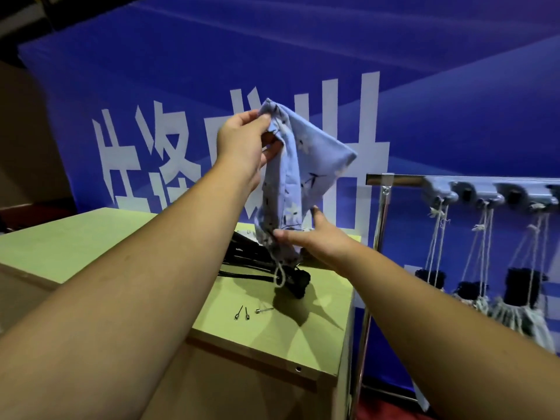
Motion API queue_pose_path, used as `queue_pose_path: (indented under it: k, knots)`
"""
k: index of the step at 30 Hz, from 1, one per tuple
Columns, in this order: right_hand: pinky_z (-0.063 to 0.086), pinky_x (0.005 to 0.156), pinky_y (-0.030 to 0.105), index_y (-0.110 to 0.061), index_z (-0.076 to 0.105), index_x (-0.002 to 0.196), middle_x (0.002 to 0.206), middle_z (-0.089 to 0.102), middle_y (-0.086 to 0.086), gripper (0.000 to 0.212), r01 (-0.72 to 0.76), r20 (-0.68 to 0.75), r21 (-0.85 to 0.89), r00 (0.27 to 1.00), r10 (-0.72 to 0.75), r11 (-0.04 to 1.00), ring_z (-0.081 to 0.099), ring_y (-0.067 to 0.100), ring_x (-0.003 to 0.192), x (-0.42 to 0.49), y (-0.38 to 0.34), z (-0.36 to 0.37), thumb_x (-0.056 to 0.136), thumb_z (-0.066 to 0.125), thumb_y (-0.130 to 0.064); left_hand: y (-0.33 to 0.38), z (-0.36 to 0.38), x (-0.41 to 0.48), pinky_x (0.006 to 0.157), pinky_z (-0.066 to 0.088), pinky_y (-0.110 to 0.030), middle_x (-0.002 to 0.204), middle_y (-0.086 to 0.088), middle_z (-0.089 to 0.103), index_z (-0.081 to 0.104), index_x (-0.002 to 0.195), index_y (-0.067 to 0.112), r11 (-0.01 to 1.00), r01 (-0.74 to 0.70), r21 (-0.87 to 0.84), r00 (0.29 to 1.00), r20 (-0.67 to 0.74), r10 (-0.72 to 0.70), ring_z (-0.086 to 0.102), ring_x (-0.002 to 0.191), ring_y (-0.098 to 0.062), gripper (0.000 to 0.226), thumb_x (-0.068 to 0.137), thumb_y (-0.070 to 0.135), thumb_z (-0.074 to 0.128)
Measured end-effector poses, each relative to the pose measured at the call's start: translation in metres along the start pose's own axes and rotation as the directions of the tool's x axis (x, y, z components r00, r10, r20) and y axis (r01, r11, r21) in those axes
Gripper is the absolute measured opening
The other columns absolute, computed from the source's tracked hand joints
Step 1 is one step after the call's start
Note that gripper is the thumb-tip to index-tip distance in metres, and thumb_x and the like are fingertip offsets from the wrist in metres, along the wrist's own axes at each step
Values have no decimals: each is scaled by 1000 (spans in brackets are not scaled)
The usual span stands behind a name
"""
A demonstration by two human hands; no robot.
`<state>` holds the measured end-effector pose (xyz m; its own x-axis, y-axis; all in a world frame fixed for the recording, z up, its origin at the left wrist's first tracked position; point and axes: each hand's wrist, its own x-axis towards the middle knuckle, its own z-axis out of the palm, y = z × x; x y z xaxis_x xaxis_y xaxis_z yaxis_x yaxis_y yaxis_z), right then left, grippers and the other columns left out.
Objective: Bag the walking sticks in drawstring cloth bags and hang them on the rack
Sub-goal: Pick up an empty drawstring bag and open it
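Note:
A light blue drawstring cloth bag point(306, 159) with a dark print hangs in the air above the table. My left hand point(245, 140) pinches its upper corner, raised high. Lower down, my right hand point(315, 237) grips the gathered mouth end, and a white cord loop point(280, 275) dangles below it. Black folded walking sticks point(266, 265) lie on the pale green table point(91, 241) under the bag, partly hidden by the cloth and my right hand. On the right stands a metal rack point(394, 180), where several bagged sticks point(521, 304) hang by white cords.
Three small metal pins point(251, 312) lie on the table near its front edge. A big blue banner with white characters point(145, 153) fills the background. The rack's chrome upright point(378, 231) stands just beyond the table's right edge.

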<state>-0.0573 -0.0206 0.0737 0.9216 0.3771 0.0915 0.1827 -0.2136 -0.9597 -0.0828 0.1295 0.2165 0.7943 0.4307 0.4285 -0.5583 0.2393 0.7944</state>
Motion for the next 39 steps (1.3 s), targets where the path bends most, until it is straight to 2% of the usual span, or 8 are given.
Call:
queue_pose_path:
  k: [5,8,13,18,24,28,33,39]
  knots:
    - [64,84,43,-21,68,101,103,77,9,27,21,-154,-124,987,-40,992,75,28,90,-36,-33,2,97,72,-47,25,24,-19,77,66,-41,98,-17,79,67,113,3,972,103,-209,993,79,-88,79,86,-28,12,102,1,66]
    - [65,85,53,-11,70,95,97,76,22,41,-3,-255,-91,967,-20,996,76,41,87,-62,-52,-13,96,59,-51,37,32,-40,85,66,-38,89,-11,79,65,121,7,991,137,-2,980,146,-135,77,83,-21,21,102,-1,61]
    - [67,77,49,-11,69,121,104,79,13,34,20,-259,217,965,38,976,78,33,91,-102,-66,-41,106,62,-40,32,31,-83,92,59,-39,125,-8,70,61,119,18,868,109,484,912,298,-281,69,101,-26,19,101,15,67]
    - [62,94,60,-13,62,134,123,77,17,40,-31,-238,522,955,180,852,78,38,105,-140,-68,-72,107,59,-42,24,24,-137,84,54,-36,122,-16,72,71,122,16,756,232,612,736,398,-548,69,99,-27,42,94,47,72]
    - [62,92,59,-4,67,124,111,80,20,39,-44,-232,657,938,257,753,80,38,100,-195,-61,-98,113,47,-36,-6,18,-186,65,64,-40,111,-18,68,61,124,3,681,449,578,649,313,-693,75,81,-30,26,98,6,57]
    - [64,83,54,2,64,114,105,80,24,37,-212,-169,548,919,355,809,78,37,96,-218,-48,-108,115,41,-27,-25,28,-202,51,61,-32,89,-16,66,55,118,1,683,487,544,732,172,-659,67,61,-20,16,106,4,45]
    - [51,34,22,-4,62,77,57,62,9,22,-559,-102,245,797,595,792,59,15,35,-232,-28,-118,99,59,-9,-31,39,-208,46,43,-22,67,-7,52,62,92,11,703,227,673,891,148,-429,51,49,-18,15,97,3,50]
    - [45,47,20,-13,55,72,58,51,4,26,-594,-104,-162,805,584,788,50,13,48,-236,-18,-114,97,62,-15,-13,53,-219,58,42,-27,70,-9,56,59,78,13,495,17,869,911,191,-366,52,60,-27,16,92,21,61]
